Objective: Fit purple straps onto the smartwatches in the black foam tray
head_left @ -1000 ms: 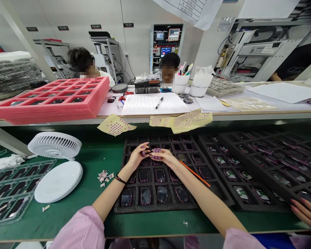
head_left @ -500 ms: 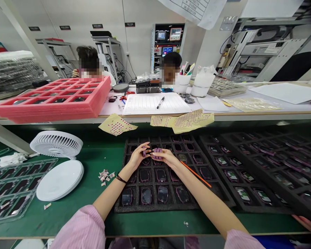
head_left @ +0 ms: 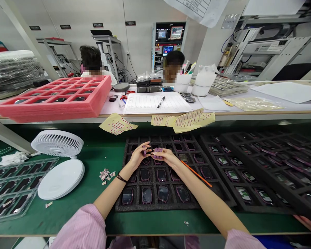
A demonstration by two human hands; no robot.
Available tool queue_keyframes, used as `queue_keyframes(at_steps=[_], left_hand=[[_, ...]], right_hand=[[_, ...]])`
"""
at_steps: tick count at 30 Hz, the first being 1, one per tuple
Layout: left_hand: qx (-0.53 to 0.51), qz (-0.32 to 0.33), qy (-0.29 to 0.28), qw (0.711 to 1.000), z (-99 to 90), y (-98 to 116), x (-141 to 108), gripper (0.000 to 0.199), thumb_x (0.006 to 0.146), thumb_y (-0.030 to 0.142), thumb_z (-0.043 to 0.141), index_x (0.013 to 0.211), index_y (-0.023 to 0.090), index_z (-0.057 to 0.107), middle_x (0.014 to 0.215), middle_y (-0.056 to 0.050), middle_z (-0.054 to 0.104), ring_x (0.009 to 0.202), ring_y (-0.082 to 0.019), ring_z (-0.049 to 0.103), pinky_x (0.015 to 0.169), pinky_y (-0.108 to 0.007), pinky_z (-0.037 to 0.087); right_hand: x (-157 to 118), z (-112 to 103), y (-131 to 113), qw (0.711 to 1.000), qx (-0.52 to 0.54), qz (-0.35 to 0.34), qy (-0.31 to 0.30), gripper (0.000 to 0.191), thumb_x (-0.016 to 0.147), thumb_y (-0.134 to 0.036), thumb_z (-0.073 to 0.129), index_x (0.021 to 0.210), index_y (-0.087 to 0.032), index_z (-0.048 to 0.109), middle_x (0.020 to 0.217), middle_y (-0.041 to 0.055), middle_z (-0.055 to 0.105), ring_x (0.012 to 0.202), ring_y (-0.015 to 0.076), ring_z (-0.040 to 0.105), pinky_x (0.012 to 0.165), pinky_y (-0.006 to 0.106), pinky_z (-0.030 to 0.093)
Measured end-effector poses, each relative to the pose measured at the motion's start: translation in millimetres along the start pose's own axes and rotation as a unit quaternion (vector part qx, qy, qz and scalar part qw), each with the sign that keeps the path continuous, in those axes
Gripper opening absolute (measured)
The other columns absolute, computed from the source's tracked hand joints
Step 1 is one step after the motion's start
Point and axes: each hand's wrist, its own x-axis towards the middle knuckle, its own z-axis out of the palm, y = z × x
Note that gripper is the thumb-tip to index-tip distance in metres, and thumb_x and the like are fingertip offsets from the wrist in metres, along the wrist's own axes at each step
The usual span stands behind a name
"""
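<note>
Over the upper middle of a black foam tray [head_left: 155, 206], my left hand [head_left: 139, 154] and my right hand [head_left: 165, 155] meet fingertip to fingertip. Both wear purple finger covers. The fingers of each are bent and pinched together around something small and dark between them, too small to name. Below them, dark watch-like devices with purple frames, such as one device [head_left: 146, 195], lie in the tray's compartments. An orange stick [head_left: 197, 174] rests across the tray beside my right forearm.
Left are a white fan [head_left: 60, 180], small pale pieces [head_left: 106, 175] and a clear tray [head_left: 7, 193]. More black trays [head_left: 238, 166] stand right, near another person's hand [head_left: 307, 223]. A shelf ahead holds a pink foam tray [head_left: 93, 107]; two people sit beyond.
My hands stay almost in place, with only slight finger movement. Behind the shelf, the person on the left has lowered a hand out of view, and both people's heads have shifted slightly.
</note>
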Motion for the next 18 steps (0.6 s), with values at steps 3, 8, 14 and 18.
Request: queue_keyframes(at_steps=[3,8,14,18], left_hand=[[0.003,0.001,0.000,1.000,-1.2,-0.6,0.6,0.036,0.067,0.016,0.063,0.102,0.018,0.071,0.095,-0.004,0.063,0.081,-0.016,0.064,0.067,-0.025,0.051],[0.016,0.027,-0.015,0.999,-3.8,-5.8,1.9,0.037,0.068,0.017,0.061,0.104,0.019,0.069,0.105,-0.007,0.065,0.098,-0.023,0.064,0.088,-0.039,0.051],[0.293,0.172,0.009,0.940,-18.7,-1.2,14.8,0.043,0.076,0.018,0.052,0.117,0.020,0.063,0.125,-0.010,0.061,0.118,-0.026,0.055,0.104,-0.044,0.041],[0.372,0.217,0.051,0.901,-35.1,20.4,37.3,0.043,0.072,0.011,0.054,0.112,0.020,0.065,0.128,-0.007,0.058,0.125,-0.024,0.047,0.113,-0.041,0.029]], right_hand=[[-2.0,1.4,-1.9,1.000,0.000,0.000,-0.001,0.046,0.042,-0.023,0.091,0.082,-0.013,0.072,0.079,0.0074,0.075,0.075,0.0235,0.073,0.080,0.039,0.060],[-7.0,4.5,-5.8,1.000,0.002,0.003,-0.009,0.041,0.044,-0.020,0.090,0.080,-0.012,0.072,0.077,0.0073,0.075,0.072,0.0221,0.073,0.082,0.038,0.059],[-9.7,6.6,-15.4,1.000,0.006,0.005,-0.018,0.036,0.048,-0.017,0.089,0.079,-0.012,0.072,0.084,0.0099,0.075,0.077,0.0229,0.073,0.081,0.036,0.059],[-0.2,11.1,-32.6,1.000,0.002,-0.007,-0.026,0.034,0.050,-0.017,0.089,0.080,-0.012,0.073,0.085,0.0096,0.075,0.079,0.0218,0.073,0.082,0.033,0.058]])
